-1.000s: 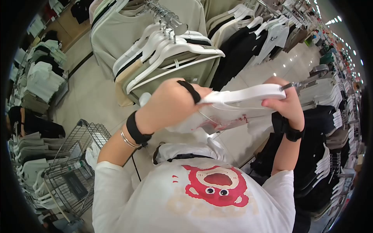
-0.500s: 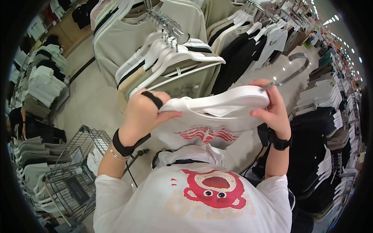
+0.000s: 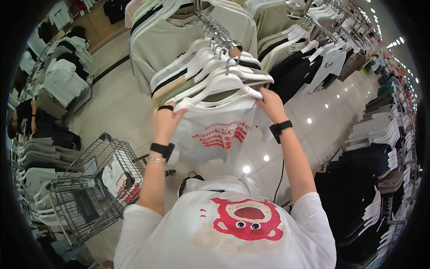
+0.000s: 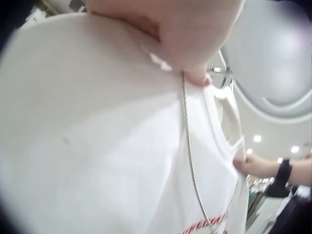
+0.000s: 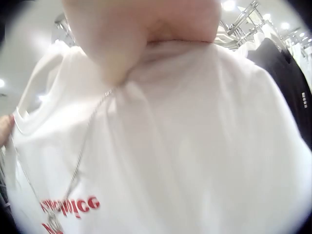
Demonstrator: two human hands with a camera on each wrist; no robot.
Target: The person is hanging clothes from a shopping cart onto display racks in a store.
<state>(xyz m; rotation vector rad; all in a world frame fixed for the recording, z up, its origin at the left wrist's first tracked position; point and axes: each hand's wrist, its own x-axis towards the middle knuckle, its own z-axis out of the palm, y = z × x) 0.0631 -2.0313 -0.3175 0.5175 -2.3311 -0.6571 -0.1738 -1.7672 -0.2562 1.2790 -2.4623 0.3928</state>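
Observation:
A white T-shirt with red lettering hangs on a white hanger, whose hook is at the end of the chrome rail. My left hand pinches one shoulder of the shirt, thumb on the front, in the head view. At the other shoulder, my right hand grips the fabric over the hanger's end. A silver chain necklace lies down the shirt's front and also shows in the right wrist view. In both wrist views the near hand covers the shoulder fabric.
Several shirts on white hangers hang right behind on the same rail. A wire shopping cart stands at the left with a white shirt inside. More garment racks line the right, over a tiled floor.
The hanger with the T-shirt has moved forward, away from my body, onto the rail. My right hand has shifted from near the hook to the shirt's right shoulder.

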